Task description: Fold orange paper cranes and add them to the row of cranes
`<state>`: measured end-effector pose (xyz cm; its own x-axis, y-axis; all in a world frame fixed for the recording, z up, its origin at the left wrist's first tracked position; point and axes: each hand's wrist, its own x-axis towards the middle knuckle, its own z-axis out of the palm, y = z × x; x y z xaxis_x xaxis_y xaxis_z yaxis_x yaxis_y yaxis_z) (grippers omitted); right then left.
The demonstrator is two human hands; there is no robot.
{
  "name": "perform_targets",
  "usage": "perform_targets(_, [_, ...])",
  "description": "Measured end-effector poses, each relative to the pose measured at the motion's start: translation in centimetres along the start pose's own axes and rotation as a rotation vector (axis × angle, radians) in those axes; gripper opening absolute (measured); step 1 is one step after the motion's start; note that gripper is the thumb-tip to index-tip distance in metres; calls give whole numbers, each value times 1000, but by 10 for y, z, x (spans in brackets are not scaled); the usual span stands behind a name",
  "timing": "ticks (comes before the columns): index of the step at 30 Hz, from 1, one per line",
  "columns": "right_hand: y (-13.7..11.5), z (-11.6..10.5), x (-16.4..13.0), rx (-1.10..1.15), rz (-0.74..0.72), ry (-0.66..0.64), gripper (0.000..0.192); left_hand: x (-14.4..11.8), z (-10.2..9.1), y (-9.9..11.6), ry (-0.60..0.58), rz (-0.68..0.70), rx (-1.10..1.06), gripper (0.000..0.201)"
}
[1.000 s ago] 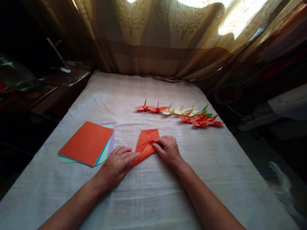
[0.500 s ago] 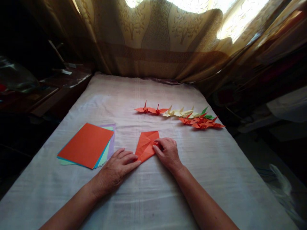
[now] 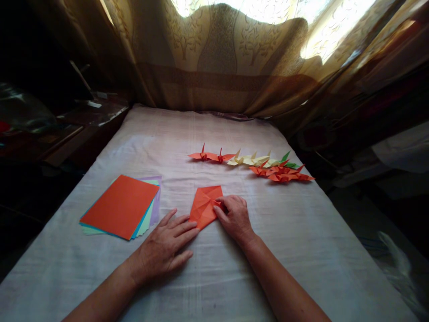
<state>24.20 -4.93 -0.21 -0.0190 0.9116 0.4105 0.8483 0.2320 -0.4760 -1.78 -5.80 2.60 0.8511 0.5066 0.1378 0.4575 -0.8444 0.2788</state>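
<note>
mid-fold: right hand (image 3: 234, 217) pinches a flap of the creased orange paper square (image 3: 205, 206); beside it, left hand (image 3: 166, 248) rests flat, fingers released. next likely calls for pressing that crease.

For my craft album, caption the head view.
Both hands press a half-folded orange sheet beside finished paper cranes.
</note>
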Motion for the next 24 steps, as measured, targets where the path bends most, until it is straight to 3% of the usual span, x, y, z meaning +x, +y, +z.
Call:
perform_targets(15, [-3, -1, 0, -92, -37, -39, 8, 1, 6, 2, 39, -11, 6, 45])
perform_targets(20, [-10, -3, 3, -187, -199, -71, 14, 1, 6, 2, 22, -3, 5, 46])
perform_targets(24, [-10, 0, 4, -203, -316, -174, 19, -2, 4, -2, -3, 3, -17, 48])
